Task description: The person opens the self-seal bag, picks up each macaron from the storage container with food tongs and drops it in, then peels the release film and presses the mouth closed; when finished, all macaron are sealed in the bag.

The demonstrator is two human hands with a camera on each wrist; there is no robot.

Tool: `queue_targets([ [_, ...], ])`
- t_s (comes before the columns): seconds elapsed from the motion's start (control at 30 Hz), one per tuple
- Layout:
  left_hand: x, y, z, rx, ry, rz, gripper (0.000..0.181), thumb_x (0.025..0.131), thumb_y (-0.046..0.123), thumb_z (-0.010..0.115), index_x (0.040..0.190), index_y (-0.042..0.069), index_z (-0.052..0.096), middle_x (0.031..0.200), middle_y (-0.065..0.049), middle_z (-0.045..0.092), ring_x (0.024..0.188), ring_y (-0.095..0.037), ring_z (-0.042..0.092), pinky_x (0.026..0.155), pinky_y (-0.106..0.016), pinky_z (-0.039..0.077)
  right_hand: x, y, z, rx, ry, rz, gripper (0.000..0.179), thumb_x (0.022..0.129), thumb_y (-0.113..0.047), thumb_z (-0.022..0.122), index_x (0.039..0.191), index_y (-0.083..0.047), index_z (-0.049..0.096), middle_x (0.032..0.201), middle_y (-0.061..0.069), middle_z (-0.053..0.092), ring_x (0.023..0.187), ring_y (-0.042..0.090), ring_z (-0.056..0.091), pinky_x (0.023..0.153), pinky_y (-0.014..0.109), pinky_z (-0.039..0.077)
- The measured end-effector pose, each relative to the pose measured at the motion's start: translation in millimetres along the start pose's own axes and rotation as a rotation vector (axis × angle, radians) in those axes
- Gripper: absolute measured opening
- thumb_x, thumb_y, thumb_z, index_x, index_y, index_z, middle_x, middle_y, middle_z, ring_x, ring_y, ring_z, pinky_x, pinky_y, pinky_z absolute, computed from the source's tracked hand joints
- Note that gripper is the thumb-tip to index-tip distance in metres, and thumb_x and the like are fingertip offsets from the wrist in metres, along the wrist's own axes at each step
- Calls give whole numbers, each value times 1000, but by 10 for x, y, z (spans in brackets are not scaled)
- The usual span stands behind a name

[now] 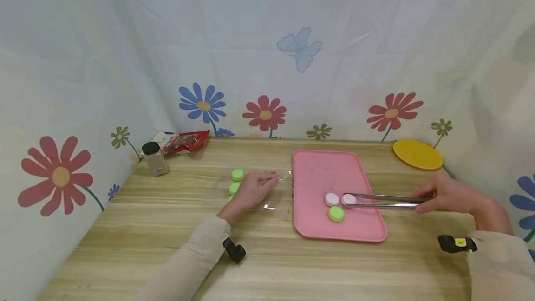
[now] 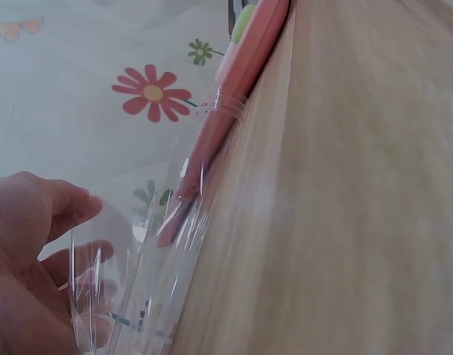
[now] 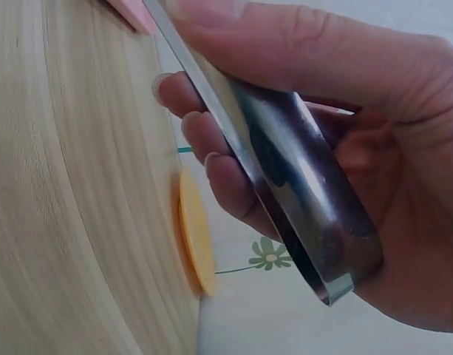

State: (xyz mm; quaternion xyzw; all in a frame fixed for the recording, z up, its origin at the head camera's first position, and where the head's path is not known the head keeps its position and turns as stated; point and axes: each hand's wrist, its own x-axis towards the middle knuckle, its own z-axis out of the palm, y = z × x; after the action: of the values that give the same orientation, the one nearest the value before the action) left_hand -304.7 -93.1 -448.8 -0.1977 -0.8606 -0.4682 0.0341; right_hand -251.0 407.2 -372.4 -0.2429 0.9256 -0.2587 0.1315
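Note:
My right hand [image 1: 449, 194] grips metal tongs [image 1: 386, 197] near their bent end, thumb on one arm and fingers round the other. The tong tips lie either side of a pale pink macaron [image 1: 349, 199] on a pink tray [image 1: 330, 166]. Beside it sit a second pale pink macaron [image 1: 332, 199] and a green macaron [image 1: 336, 214]. My left hand [image 1: 254, 190] holds the edge of a clear plastic box [image 2: 137, 296], its fingers showing through the plastic. Green macarons [image 1: 237, 174] stand in a row left of that hand, partly hidden by it.
A yellow plate [image 1: 418, 154] lies at the far right of the wooden table [image 1: 167, 240]. At the back left stand a jar with a black lid [image 1: 155, 159] and a red packet [image 1: 188, 141]. Flowered cloth [image 1: 234, 59] hangs behind the table and along both sides.

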Motion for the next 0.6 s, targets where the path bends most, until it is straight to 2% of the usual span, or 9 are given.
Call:
queue_targets([
  [0.1, 7, -11, 3, 6, -6, 0, 33, 101, 33, 62, 122, 10, 73, 136, -6, 62, 131, -25, 54, 110, -45, 41, -13, 10, 2, 7, 3, -1, 32, 85, -16, 80, 111, 2, 75, 88, -4, 74, 68, 8, 59, 62, 24, 53],
  [0.2, 1, -25, 8, 10, -8, -5, 33, 101, 34, 61, 122, 11, 73, 137, -4, 62, 131, -23, 54, 110, -42, 41, -29, -7, 1, -18, 30, -4, 32, 84, -16, 81, 109, 2, 76, 88, -3, 74, 68, 7, 58, 62, 24, 53],
  [0.3, -3, -22, 9, -4, -1, 15, 33, 101, 31, 62, 123, 9, 72, 136, -6, 62, 131, -23, 54, 110, -42, 41, -54, -64, -23, -52, 74, -11, 32, 84, -17, 82, 108, 3, 76, 91, 0, 75, 69, 5, 58, 61, 24, 53],
  [0.47, 3, -17, 11, -9, 14, 41, 32, 100, 28, 63, 123, 7, 72, 136, -8, 62, 131, -24, 54, 109, -43, 42, -11, -297, -32, -80, 158, -11, 34, 84, -21, 82, 111, -1, 76, 92, -3, 75, 71, 5, 59, 60, 24, 52],
  [0.6, 8, -16, 21, 3, 22, 45, 32, 100, 27, 63, 123, 6, 72, 136, -8, 62, 131, -24, 54, 109, -43, 41, 177, -515, 76, -99, 208, -59, 33, 83, -25, 83, 109, -5, 77, 92, -7, 73, 74, 6, 59, 62, 24, 53],
])
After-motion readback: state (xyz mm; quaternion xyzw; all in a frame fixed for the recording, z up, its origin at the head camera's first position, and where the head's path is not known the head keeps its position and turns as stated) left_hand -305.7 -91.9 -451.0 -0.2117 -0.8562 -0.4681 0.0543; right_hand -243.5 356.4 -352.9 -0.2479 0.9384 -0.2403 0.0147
